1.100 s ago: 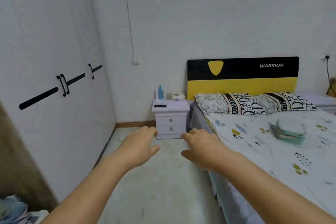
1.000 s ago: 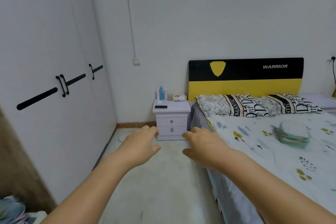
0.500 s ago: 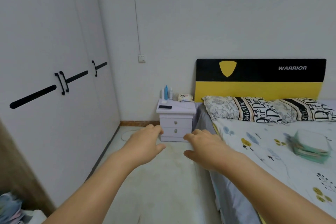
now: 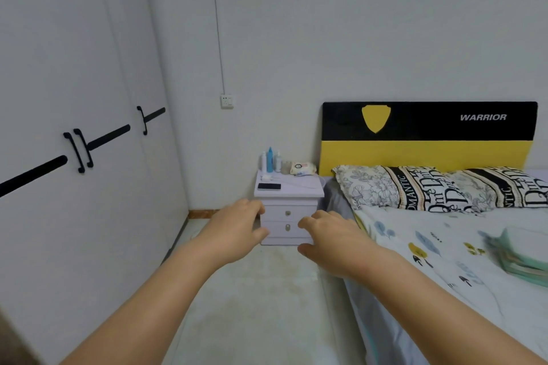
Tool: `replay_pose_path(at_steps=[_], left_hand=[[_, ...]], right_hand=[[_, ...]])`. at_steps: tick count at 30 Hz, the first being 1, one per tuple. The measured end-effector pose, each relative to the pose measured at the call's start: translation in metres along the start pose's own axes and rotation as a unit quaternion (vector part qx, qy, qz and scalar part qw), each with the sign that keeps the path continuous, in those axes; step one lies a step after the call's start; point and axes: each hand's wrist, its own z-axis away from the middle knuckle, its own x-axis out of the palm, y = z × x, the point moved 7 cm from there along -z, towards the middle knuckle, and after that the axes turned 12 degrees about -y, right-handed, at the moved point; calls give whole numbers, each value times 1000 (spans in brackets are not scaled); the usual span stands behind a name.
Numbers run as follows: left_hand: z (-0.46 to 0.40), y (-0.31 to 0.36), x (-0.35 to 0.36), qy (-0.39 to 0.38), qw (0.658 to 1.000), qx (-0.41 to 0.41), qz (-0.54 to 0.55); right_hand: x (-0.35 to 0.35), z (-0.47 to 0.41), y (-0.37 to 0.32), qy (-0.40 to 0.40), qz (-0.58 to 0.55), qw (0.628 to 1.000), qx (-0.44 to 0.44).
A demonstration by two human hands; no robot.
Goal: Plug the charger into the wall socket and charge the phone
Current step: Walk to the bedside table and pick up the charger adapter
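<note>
A black phone [image 4: 269, 186] lies flat on top of the white nightstand [image 4: 289, 218] against the far wall. A small white charger [image 4: 266, 177] with a thin white cable sits just behind the phone. The white wall socket [image 4: 226, 101] is mounted above and left of the nightstand, under a thin wire. My left hand [image 4: 237, 231] and my right hand [image 4: 329, 238] are stretched out in front of me, fingers loosely spread and holding nothing, well short of the nightstand.
A white wardrobe [image 4: 74, 142] with black handles lines the left side. The bed [image 4: 444, 246] with patterned pillows, a yellow-black headboard and a green stack fills the right. Bottles [image 4: 270, 159] and a tissue pack [image 4: 302, 168] stand at the nightstand's back. Bare floor runs between.
The nightstand, socket and headboard have grown larger and shifted right as the view moved closer. Both hands stay outstretched and empty in the same pose.
</note>
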Motion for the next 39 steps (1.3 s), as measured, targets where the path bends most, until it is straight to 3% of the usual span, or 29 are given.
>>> replay_pose_path(at_steps=[24, 39], left_hand=[[-192, -27, -22, 7, 998, -58, -2], [-301, -118, -45, -24, 997, -68, -5]], right_hand=[[-59, -195, 80, 17, 7, 998, -58], [-85, -329, 70, -7, 4, 998, -56]])
